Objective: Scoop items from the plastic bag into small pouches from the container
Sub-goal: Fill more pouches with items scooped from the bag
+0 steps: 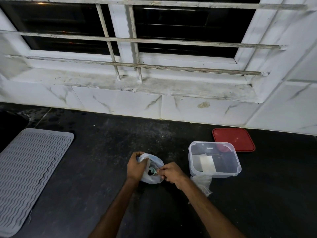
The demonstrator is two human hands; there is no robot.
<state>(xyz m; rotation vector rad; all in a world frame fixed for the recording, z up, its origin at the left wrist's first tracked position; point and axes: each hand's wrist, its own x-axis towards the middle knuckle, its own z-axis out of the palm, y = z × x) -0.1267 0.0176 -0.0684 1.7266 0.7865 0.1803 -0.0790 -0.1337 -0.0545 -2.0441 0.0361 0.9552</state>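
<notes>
Home kitchen, dark stone counter (103,152), drying mat (30,170), barred window (133,31)

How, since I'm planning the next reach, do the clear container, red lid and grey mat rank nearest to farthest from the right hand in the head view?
1. clear container, just right of the right hand.
2. red lid, behind the container, farther right.
3. grey mat, far off on the left side.
</notes>
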